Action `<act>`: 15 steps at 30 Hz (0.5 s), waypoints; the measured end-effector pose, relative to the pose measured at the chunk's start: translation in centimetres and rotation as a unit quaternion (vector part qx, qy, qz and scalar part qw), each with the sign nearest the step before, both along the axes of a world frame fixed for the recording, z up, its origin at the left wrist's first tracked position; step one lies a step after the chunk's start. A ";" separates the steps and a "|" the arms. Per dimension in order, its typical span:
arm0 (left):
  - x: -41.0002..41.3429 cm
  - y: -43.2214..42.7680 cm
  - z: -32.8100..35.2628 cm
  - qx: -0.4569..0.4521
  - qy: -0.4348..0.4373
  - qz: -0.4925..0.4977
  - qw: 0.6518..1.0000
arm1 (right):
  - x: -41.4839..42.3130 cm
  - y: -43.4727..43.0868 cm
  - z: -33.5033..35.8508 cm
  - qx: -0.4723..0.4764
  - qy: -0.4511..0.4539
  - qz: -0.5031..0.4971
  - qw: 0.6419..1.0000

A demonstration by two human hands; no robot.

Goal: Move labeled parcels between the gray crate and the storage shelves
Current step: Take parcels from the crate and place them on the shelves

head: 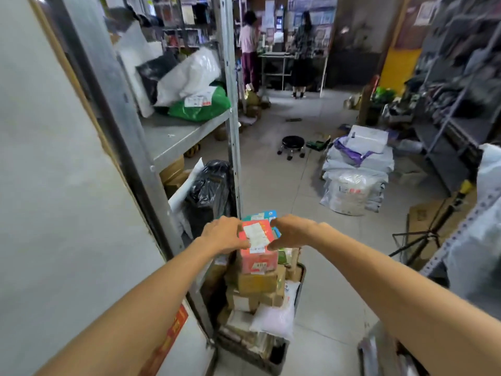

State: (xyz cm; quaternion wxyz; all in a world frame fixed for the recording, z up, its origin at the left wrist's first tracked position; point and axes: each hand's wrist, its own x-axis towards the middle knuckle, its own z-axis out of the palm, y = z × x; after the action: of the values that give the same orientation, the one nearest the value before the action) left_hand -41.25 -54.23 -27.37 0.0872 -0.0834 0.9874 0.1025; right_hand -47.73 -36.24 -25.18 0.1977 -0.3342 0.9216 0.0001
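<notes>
The left hand [223, 234] and the right hand [292, 232] are both gripping a red parcel [259, 260], one on each side, fingers curling over its top edges beside the white label [256, 236]. The parcel is sitting at the top of a stack of brown cartons [256, 283] piled in the gray crate [279, 359] (whether it is resting on them or lifted just clear is hard to tell). The crate is standing on the floor just beside the metal storage shelf [173, 134], which is carrying bagged parcels.
</notes>
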 end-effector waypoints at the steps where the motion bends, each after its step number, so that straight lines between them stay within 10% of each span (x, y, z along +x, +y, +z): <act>1: 1.3 -0.1 0.5 0.007 0.001 0.007 1.000 | 0.8 -0.3 0.5 -0.001 0.007 0.006 1.000; 15: 18.5 2.1 1.9 0.028 0.014 0.246 0.969 | 11.5 -2.1 4.1 -0.040 0.016 0.248 0.968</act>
State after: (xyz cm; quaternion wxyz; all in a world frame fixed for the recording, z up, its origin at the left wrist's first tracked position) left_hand -22.71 -52.11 -25.45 0.0480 -0.3195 0.9344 0.1498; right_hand -36.26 -38.32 -21.06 0.1631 -0.5600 0.8121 0.0173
